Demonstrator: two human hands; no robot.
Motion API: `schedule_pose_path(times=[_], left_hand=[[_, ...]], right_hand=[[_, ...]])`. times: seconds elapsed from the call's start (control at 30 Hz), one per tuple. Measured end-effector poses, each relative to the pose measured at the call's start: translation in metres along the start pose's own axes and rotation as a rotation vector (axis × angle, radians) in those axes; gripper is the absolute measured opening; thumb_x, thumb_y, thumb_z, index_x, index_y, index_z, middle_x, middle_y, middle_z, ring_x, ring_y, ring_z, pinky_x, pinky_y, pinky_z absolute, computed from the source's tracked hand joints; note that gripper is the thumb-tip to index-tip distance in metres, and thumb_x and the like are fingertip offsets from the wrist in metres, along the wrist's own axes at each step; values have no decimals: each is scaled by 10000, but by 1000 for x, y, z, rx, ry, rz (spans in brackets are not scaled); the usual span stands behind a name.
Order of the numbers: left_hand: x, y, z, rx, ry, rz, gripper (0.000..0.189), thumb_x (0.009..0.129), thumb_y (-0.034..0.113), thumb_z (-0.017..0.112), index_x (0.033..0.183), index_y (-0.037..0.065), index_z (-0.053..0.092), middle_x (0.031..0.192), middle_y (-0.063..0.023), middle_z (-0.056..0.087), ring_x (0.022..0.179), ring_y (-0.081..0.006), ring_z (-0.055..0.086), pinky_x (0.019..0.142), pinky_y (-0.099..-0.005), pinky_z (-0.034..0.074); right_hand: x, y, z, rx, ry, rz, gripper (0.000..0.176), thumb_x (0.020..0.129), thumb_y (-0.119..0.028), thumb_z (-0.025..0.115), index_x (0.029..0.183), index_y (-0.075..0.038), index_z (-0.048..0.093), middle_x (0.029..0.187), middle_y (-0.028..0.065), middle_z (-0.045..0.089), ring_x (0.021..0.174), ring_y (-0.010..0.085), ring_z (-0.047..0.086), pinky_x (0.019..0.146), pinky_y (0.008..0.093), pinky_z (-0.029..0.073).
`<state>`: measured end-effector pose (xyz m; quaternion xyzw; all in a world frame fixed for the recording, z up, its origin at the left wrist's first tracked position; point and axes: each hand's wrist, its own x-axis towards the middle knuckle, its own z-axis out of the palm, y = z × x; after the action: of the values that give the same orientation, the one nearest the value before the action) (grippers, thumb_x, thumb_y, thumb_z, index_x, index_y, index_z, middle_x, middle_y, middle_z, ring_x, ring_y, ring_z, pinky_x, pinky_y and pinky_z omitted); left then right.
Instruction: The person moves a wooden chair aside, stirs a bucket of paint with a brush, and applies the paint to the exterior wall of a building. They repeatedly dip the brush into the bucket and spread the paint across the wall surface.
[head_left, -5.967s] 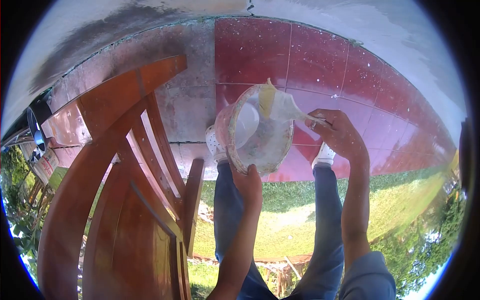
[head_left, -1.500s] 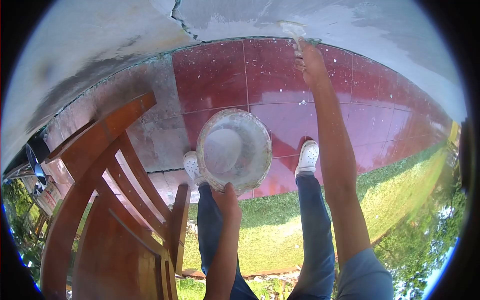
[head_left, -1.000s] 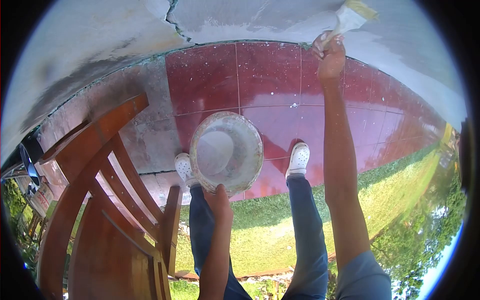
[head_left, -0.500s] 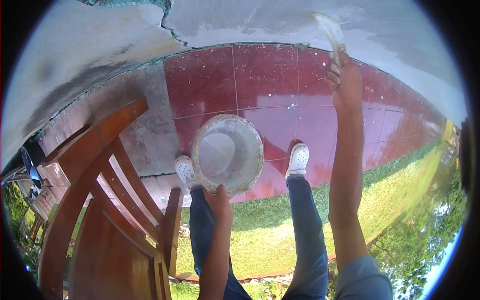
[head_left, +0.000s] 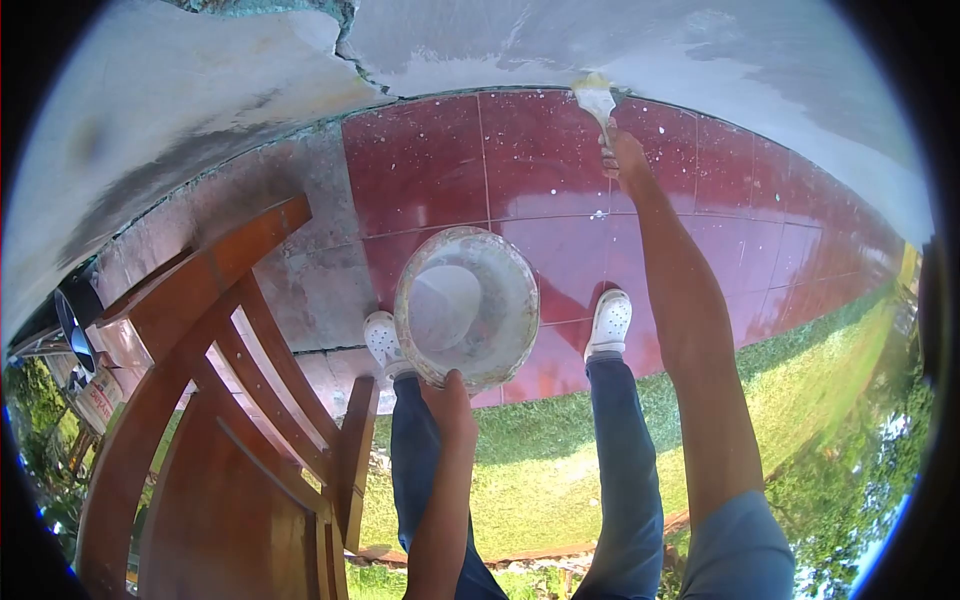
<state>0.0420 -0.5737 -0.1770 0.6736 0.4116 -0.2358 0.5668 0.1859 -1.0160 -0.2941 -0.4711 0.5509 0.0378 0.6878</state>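
Note:
My right hand (head_left: pixel 622 157) is closed round the handle of a paintbrush (head_left: pixel 594 100). White paint coats the brush, and its yellowish bristles are right at the foot of the white-painted wall (head_left: pixel 640 45), where it meets the tiles. My left hand (head_left: pixel 448 398) grips the near rim of a paint-smeared bucket (head_left: pixel 530 300) between my legs. Whitish liquid (head_left: pixel 445 307) shows inside the bucket. The left fingers are mostly hidden under the rim; the thumb lies over it.
A wooden chair (head_left: pixel 215 490) stands close on my left. Red floor tiles (head_left: pixel 415 165) with white specks run along the wall, with grey worn tiles (head_left: pixel 305 285) to the left. A crack (head_left: pixel 350 55) splits the wall's coating. Grass (head_left: pixel 530 500) lies beyond the tiled edge.
My right hand has brought the paintbrush down and to the left, from higher on the wall to its base. The left hand still holds the bucket; the view has shifted slightly.

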Motion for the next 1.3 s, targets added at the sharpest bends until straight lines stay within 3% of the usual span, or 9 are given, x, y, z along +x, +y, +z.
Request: schedule_pose_path(times=[0.2, 0.3, 0.5, 0.6, 0.83, 0.97, 1.17, 1.27, 1.3], left_hand=[[3, -9, -8, 28, -15, -84, 670, 822, -34, 525, 1461, 1, 326, 1365, -154, 493, 1175, -256, 573, 913, -360, 584], [-4, 5, 2, -3, 25, -76, 611, 807, -48, 528, 1400, -79, 386, 1344, -192, 532, 1205, -260, 545, 1043, -337, 407], [-5, 8, 6, 0, 46, -103, 605, 815, -50, 518, 1404, -75, 382, 1340, -187, 532, 1205, -260, 544, 1040, -334, 408], [0, -4, 0, 23, -18, -85, 668, 827, -27, 520, 1466, 13, 330, 1352, -151, 496, 1185, -261, 563, 923, -380, 584], [1, -9, -3, 8, -16, -59, 675, 825, -26, 517, 1470, 20, 325, 1358, -147, 492, 1196, -265, 557, 946, -382, 564], [1, -13, -4, 34, -29, -67, 671, 824, -25, 517, 1466, 14, 328, 1366, -144, 489, 1198, -262, 556, 935, -371, 564], [-8, 3, 10, -11, 11, -77, 611, 808, -44, 522, 1402, -81, 383, 1334, -186, 536, 1175, -259, 556, 1034, -334, 415], [-4, -3, 2, 0, 11, -41, 612, 805, -44, 524, 1400, -82, 387, 1339, -186, 534, 1177, -256, 555, 1032, -327, 412], [-2, -7, 4, -4, 2, -18, 614, 804, -43, 526, 1401, -83, 388, 1344, -187, 533, 1179, -256, 554, 1031, -323, 411]], right_hand=[[-62, -68, 25, -91, 212, -184, 365, 996, -411, 568, 833, -87, 608, 632, -28, 445, 515, 90, 390, 493, 264, 350], [-139, -95, 16, 88, 204, -368, 254, 1038, -310, 527, 1023, -66, 597, 767, -13, 495, 555, 81, 386, 521, 259, 360], [-182, -129, 9, 362, 13, -1052, 305, 1068, -332, 414, 933, -89, 538, 760, 11, 503, 557, 107, 380, 508, 277, 312], [-104, -119, 6, 358, -77, -867, 295, 1057, -315, 402, 890, -96, 508, 737, 31, 495, 565, 141, 399, 517, 279, 309], [16, -9, -45, -1, 10, -20, 340, 1011, -406, 497, 860, -108, 560, 653, -10, 458, 505, 104, 392, 484, 281, 341], [17, -22, -72, -169, -36, 119, 343, 984, -446, 550, 855, -130, 585, 670, -25, 458, 525, 102, 401, 523, 295, 382], [-167, -115, -3, 31, 237, -432, 359, 1023, -375, 519, 908, -47, 610, 688, -13, 455, 599, 94, 399, 585, 263, 361], [-213, -133, -2, 160, 219, -680, 349, 1054, -320, 450, 905, -32, 580, 685, -3, 446, 596, 92, 382, 577, 273, 340], [-217, -141, -4, 269, 15, -869, 336, 1058, -301, 429, 910, -32, 563, 682, 0, 439, 589, 95, 376, 566, 270, 326]])
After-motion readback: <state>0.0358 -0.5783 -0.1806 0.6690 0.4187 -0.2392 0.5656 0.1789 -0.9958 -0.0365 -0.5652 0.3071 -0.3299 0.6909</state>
